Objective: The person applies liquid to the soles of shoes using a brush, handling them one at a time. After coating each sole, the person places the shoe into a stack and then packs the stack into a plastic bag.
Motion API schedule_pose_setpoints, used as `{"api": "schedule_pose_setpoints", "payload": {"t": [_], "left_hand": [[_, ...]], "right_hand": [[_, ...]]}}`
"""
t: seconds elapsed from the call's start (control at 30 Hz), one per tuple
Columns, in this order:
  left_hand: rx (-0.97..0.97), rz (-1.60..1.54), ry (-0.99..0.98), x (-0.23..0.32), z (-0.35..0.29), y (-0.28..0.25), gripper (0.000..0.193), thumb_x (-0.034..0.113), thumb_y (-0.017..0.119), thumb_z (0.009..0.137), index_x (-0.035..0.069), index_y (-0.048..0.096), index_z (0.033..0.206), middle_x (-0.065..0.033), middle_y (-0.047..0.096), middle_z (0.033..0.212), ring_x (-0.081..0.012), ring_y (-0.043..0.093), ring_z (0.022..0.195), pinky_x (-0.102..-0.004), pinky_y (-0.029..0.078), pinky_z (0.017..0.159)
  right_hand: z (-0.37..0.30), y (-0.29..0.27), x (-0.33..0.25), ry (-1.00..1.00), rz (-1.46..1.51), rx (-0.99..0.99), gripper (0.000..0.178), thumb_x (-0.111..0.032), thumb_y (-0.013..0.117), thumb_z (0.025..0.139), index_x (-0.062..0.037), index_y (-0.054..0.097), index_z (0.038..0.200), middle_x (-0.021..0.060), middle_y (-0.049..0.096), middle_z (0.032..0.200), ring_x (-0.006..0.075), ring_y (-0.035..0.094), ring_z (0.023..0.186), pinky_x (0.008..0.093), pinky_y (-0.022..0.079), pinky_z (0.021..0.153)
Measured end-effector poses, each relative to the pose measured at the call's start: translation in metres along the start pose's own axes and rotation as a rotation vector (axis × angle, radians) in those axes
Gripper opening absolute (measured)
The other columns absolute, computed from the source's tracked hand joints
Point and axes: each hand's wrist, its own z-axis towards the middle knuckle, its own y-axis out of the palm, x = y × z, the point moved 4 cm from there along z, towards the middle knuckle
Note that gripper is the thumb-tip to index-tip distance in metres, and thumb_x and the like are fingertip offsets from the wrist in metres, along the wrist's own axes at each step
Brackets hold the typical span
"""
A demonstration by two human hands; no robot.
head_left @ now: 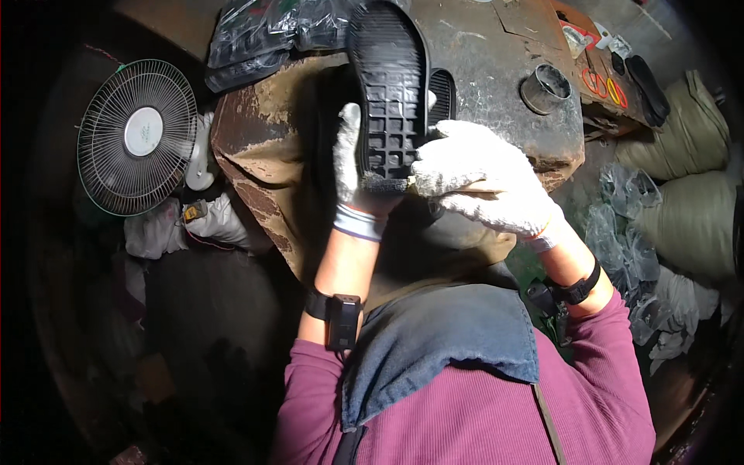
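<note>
A black shoe sole (387,97), with a grid of square hollows over its heel half, stands nearly upright above the front of the worktable. My left hand (350,155), in a white knit glove, grips it from the left side near the heel. At the heel's right edge is my gloved right hand (477,174), its fingers bent together. A small pale yellowish bit shows between its fingertips and the heel edge, too small to name. Partly hidden behind the held sole is a second black sole (442,97).
The worn worktable (496,85) bears a dark tin can (545,89) and clear-wrapped black pieces (252,43). Red-handled scissors (594,82) and yellow-handled scissors (617,93) lie at the far right, beside a dark sole (648,87). A fan (139,132) stands left; sacks (690,209) and plastic bags (624,225) sit right.
</note>
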Motion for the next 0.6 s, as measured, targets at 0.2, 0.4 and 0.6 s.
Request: {"api": "schedule_pose_setpoints", "payload": {"t": [0.2, 0.4, 0.6], "left_hand": [[-0.203, 0.479, 0.013, 0.039, -0.012, 0.018, 0.1, 0.063, 0.069, 0.094, -0.009, 0.039, 0.156, -0.0382, 0.06, 0.137, -0.0444, 0.068, 0.119, -0.0551, 0.058, 0.104], [-0.018, 0.848, 0.106, 0.057, -0.028, 0.032, 0.066, 0.036, 0.062, 0.106, -0.011, 0.047, 0.15, -0.0339, 0.063, 0.137, -0.0399, 0.072, 0.114, -0.0508, 0.06, 0.101], [0.179, 1.97, 0.654, 0.054, -0.035, 0.013, 0.035, 0.012, 0.068, 0.102, 0.006, 0.067, 0.136, -0.0207, 0.07, 0.132, -0.0282, 0.071, 0.113, -0.0354, 0.059, 0.096]], "right_hand": [[-0.015, -0.01, 0.017, -0.125, 0.035, -0.058, 0.019, -0.018, 0.084, 0.086, -0.0097, 0.083, 0.103, 0.0055, 0.078, 0.123, 0.0275, 0.069, 0.12, 0.0433, 0.045, 0.117], [0.004, 0.015, 0.009, 0.516, 0.563, 0.156, 0.023, -0.011, 0.079, 0.093, -0.0021, 0.077, 0.114, 0.0048, 0.08, 0.104, 0.0116, 0.072, 0.101, 0.0293, 0.058, 0.091], [0.037, 0.008, -0.008, 0.057, -0.198, 0.17, 0.016, -0.02, 0.077, 0.087, -0.0145, 0.08, 0.102, 0.0077, 0.077, 0.084, 0.0276, 0.076, 0.077, 0.0358, 0.059, 0.071]]}}
